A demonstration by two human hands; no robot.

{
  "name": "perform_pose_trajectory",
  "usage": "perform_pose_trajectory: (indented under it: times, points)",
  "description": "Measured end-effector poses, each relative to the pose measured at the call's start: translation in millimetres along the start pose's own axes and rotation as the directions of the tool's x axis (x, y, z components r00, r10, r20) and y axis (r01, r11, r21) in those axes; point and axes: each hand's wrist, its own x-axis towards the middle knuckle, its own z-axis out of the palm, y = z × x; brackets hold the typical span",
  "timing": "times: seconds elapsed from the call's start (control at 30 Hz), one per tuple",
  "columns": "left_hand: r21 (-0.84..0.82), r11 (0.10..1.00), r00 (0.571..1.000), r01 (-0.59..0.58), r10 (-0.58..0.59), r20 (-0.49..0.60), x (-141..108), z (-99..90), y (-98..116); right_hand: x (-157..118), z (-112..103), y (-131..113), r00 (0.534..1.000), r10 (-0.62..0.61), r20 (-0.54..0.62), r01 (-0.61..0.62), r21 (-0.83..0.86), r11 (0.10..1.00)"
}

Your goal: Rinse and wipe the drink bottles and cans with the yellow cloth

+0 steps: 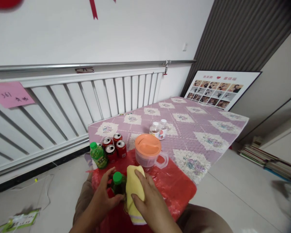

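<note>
A green-capped bottle (pixel 118 186) stands on the red plastic sheet (pixel 177 184). Around its left side curve the fingers of my left hand (pixel 106 195), apart from the thumb in front; firm contact is hard to make out. My right hand (pixel 149 197) grips a folded yellow cloth (pixel 134 184) at the bottle's right side. Just beyond is a clear cup with an orange lid (pixel 148 145) and a handle on its right. Another green-capped bottle (pixel 98 156) stands at the left, beside several red cans (pixel 121 149).
Two small white-capped bottles (pixel 162 129) stand behind the cup on the patterned tablecloth (pixel 181 118). A white radiator (pixel 121 92) runs along the wall, holding glasses (pixel 84 70). A photo board (pixel 218 90) leans at the far right.
</note>
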Motion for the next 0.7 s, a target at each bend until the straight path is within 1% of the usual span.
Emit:
perform_pose_trajectory:
  times: [0.03, 0.07, 0.1, 0.2, 0.3, 0.4, 0.5, 0.63, 0.7]
  points:
    - [0.050, 0.998, 0.997, 0.033, -0.030, -0.069, -2, 2.0, 5, 0, -2, -4, 1.000, -0.009, 0.002, 0.009, 0.014, 1.000]
    - [0.084, 0.994, 0.992, 0.064, -0.054, -0.114, -4, 3.6, 10, 1, -3, -7, 1.000, -0.015, 0.011, 0.015, 0.024, 1.000]
    - [0.104, 0.991, 0.988, 0.088, -0.073, -0.137, -5, 4.7, 14, 1, -2, -8, 1.000, -0.018, 0.024, 0.018, 0.030, 0.999]
    - [0.111, 0.988, 0.988, 0.105, -0.091, -0.127, -5, 5.2, 18, 1, 6, -2, 0.998, -0.005, 0.063, 0.002, 0.043, 0.999]
    - [0.052, 0.997, 0.995, 0.053, -0.049, -0.085, -2, 2.9, 9, 0, 17, 13, 0.997, 0.010, 0.080, -0.013, 0.045, 0.999]
    - [-0.037, 0.999, 0.999, -0.031, 0.032, 0.014, 2, -1.4, -4, -5, 28, 25, 0.993, 0.035, 0.116, -0.036, 0.011, 0.999]
    - [-0.125, 0.989, 0.983, -0.082, 0.101, 0.152, 7, -7.1, -12, -11, 35, 31, 0.983, 0.096, 0.157, -0.087, -0.065, 0.994]
    - [-0.217, 0.973, 0.936, -0.083, 0.151, 0.319, 14, -13.5, -14, -15, 36, 35, 0.978, 0.130, 0.161, -0.110, -0.125, 0.986]
    - [-0.223, 0.972, 0.924, -0.076, 0.153, 0.351, 15, -13.8, -12, -15, 31, 36, 0.983, 0.126, 0.131, -0.110, -0.121, 0.987]
